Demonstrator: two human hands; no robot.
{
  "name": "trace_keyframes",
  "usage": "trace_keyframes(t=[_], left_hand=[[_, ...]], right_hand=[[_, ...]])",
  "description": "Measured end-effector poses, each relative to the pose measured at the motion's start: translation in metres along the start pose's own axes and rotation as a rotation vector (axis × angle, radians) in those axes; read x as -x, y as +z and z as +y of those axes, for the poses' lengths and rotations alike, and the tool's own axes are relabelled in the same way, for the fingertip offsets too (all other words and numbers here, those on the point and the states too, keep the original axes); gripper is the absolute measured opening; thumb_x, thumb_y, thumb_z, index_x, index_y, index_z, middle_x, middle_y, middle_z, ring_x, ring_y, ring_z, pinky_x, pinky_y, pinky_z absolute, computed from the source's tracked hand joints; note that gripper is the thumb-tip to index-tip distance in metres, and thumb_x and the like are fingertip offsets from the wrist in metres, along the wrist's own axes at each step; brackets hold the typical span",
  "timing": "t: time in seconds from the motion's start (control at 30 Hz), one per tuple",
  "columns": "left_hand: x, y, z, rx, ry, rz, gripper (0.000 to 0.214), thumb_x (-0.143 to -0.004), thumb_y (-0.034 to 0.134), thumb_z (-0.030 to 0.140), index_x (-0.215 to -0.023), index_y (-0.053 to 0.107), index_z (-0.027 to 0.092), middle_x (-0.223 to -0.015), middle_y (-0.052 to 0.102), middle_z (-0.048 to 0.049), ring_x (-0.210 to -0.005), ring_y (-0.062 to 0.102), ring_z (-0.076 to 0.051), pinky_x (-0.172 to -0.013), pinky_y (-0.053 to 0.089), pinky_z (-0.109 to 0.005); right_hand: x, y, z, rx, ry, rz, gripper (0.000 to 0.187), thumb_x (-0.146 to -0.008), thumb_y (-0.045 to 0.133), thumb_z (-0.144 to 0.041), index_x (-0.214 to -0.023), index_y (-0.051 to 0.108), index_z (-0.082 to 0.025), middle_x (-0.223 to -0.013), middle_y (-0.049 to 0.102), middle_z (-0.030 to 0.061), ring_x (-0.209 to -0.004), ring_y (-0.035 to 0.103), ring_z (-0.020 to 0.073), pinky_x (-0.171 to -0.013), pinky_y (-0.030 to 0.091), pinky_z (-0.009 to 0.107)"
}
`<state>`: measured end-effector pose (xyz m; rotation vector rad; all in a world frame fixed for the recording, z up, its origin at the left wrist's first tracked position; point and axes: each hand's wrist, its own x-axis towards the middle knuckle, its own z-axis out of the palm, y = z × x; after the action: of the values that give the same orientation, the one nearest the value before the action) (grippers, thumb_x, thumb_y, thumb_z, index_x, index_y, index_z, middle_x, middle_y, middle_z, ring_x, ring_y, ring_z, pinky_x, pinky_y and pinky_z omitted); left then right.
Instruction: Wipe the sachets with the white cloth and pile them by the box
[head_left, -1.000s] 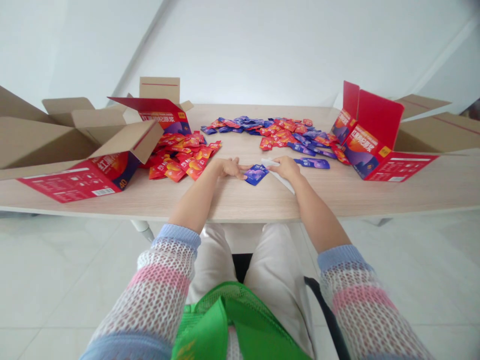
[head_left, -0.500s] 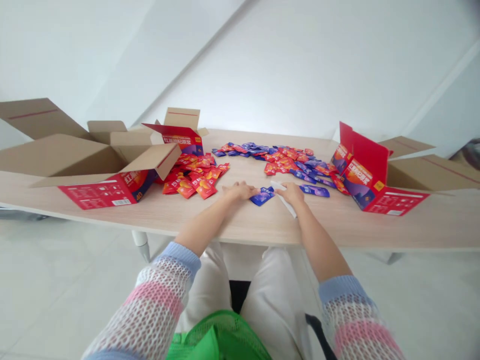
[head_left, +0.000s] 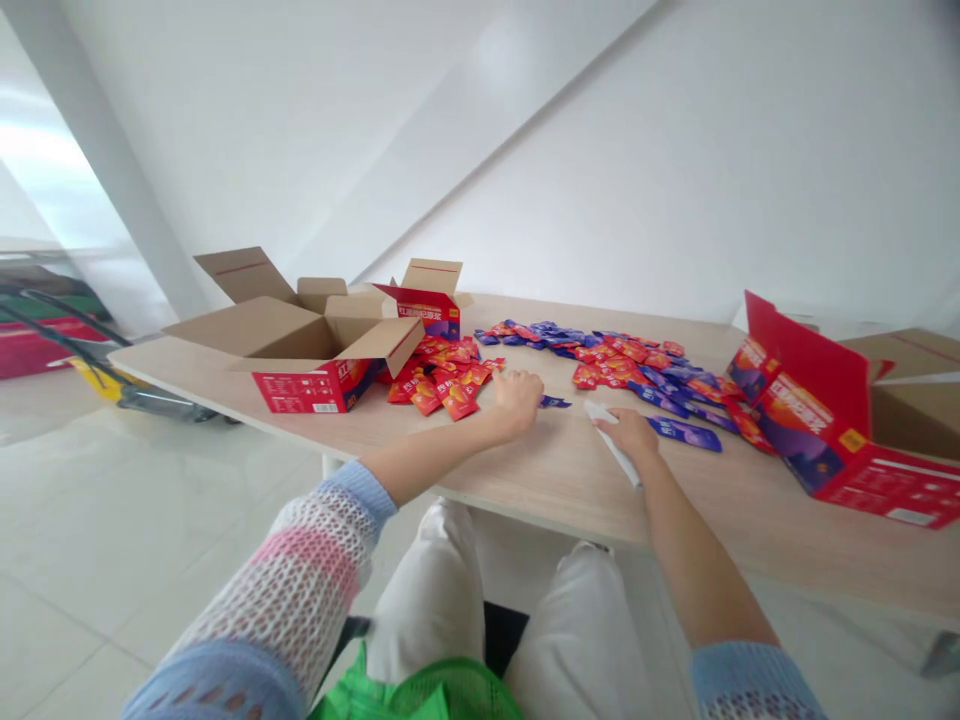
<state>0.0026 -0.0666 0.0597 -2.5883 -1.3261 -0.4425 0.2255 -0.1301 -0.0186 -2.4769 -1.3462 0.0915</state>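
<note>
My left hand [head_left: 517, 393] lies on the wooden table [head_left: 525, 470] with its fingers curled. A small blue sachet [head_left: 556, 402] peeks out from under its fingertips. Just left of that hand lies a heap of red sachets [head_left: 442, 375]. My right hand [head_left: 634, 432] rests on the table a little to the right, closed around a thin white stick-like object [head_left: 600, 412] that runs under the palm toward the table edge. Another blue sachet [head_left: 686, 433] lies flat right beside my right hand.
A mixed spread of red and blue sachets [head_left: 637, 362] covers the far middle of the table. An open cardboard box [head_left: 277, 330] with a red carton [head_left: 315, 385] stands at the left. Another red carton [head_left: 814, 415] and cardboard box [head_left: 919, 395] stand at the right.
The view has swung left and up. My left hand has curled over the blue sachet, which now mostly hides beneath it. My right hand still holds the white object.
</note>
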Motion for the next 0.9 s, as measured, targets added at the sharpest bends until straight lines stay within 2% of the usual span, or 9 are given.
trace_keyframes(t=[0.1,0.17,0.27,0.37,0.47,0.57,0.67,0.8,0.9], left_hand=[[-0.016,-0.022,-0.033,-0.131,0.001,0.134,0.027,-0.088,0.043,0.005,-0.093,0.069,0.011,-0.096,0.067,-0.0153,-0.097,0.057,-0.029,-0.087,0.034,-0.049],[-0.032,-0.037,-0.06,-0.215,-0.017,0.234,0.027,-0.089,0.042,0.005,-0.097,0.067,0.008,-0.097,0.066,-0.0169,-0.097,0.056,-0.028,-0.083,0.036,-0.043],[-0.057,-0.053,-0.102,-0.347,0.018,0.305,0.03,-0.091,0.037,0.004,-0.099,0.066,0.007,-0.101,0.064,-0.0179,-0.1,0.052,-0.029,-0.083,0.033,-0.041],[-0.071,-0.052,-0.145,-0.436,0.116,0.279,0.031,-0.091,0.036,0.004,-0.101,0.065,0.007,-0.104,0.062,-0.0182,-0.105,0.047,-0.029,-0.087,0.03,-0.041],[-0.07,-0.034,-0.177,-0.428,0.164,0.236,0.032,-0.09,0.034,0.004,-0.1,0.065,0.006,-0.105,0.059,-0.0214,-0.107,0.045,-0.032,-0.085,0.029,-0.042],[-0.065,-0.008,-0.188,-0.4,0.187,0.182,0.036,-0.092,0.03,0.005,-0.103,0.065,0.007,-0.107,0.058,-0.0224,-0.106,0.045,-0.032,-0.085,0.029,-0.043],[-0.066,0.015,-0.182,-0.379,0.188,0.133,0.036,-0.091,0.031,0.005,-0.104,0.065,0.007,-0.111,0.057,-0.0234,-0.11,0.044,-0.032,-0.086,0.03,-0.042],[-0.078,0.036,-0.169,-0.389,-0.167,0.035,0.034,-0.088,0.034,0.002,-0.1,0.066,0.001,-0.107,0.06,-0.0276,-0.107,0.049,-0.036,-0.083,0.032,-0.045],[-0.087,0.042,-0.175,-0.349,-0.399,-0.054,0.03,-0.086,0.041,0.004,-0.102,0.066,-0.001,-0.104,0.062,-0.0305,-0.103,0.055,-0.039,-0.083,0.032,-0.05]], right_hand=[[-0.001,0.001,-0.001,-0.026,0.005,-0.013,0.048,-0.079,0.054,-0.053,-0.118,0.064,-0.028,-0.11,0.068,0.0097,-0.096,0.063,0.0264,-0.07,0.045,0.03],[-0.001,0.003,-0.001,-0.043,0.003,-0.009,0.049,-0.078,0.055,-0.054,-0.119,0.064,-0.027,-0.109,0.067,0.0105,-0.094,0.064,0.0267,-0.069,0.045,0.031],[-0.002,0.003,0.0,-0.055,0.019,0.014,0.053,-0.077,0.056,-0.054,-0.121,0.063,-0.025,-0.111,0.067,0.0115,-0.094,0.064,0.0268,-0.07,0.045,0.031],[-0.001,0.001,-0.001,-0.058,0.013,0.006,0.052,-0.077,0.057,-0.053,-0.122,0.062,-0.028,-0.117,0.065,0.0098,-0.1,0.062,0.0263,-0.073,0.045,0.03],[0.001,-0.002,-0.002,-0.05,0.01,0.005,0.051,-0.077,0.056,-0.054,-0.121,0.062,-0.029,-0.118,0.065,0.0085,-0.103,0.061,0.0261,-0.074,0.046,0.03],[0.002,-0.002,-0.004,-0.044,0.011,0.021,0.051,-0.077,0.056,-0.053,-0.122,0.061,-0.03,-0.117,0.065,0.0086,-0.103,0.062,0.026,-0.074,0.046,0.03],[0.002,-0.002,-0.005,-0.063,0.012,0.018,0.049,-0.077,0.057,-0.052,-0.121,0.062,-0.03,-0.116,0.065,0.0086,-0.102,0.062,0.0261,-0.074,0.046,0.03],[0.005,-0.002,-0.006,-0.084,0.043,0.032,0.047,-0.077,0.058,-0.052,-0.117,0.065,-0.03,-0.113,0.067,0.0085,-0.101,0.062,0.0261,-0.074,0.045,0.03],[0.008,-0.002,-0.008,-0.084,0.044,0.044,0.046,-0.078,0.057,-0.051,-0.118,0.064,-0.029,-0.109,0.068,0.0083,-0.1,0.063,0.0248,-0.073,0.045,0.029]])
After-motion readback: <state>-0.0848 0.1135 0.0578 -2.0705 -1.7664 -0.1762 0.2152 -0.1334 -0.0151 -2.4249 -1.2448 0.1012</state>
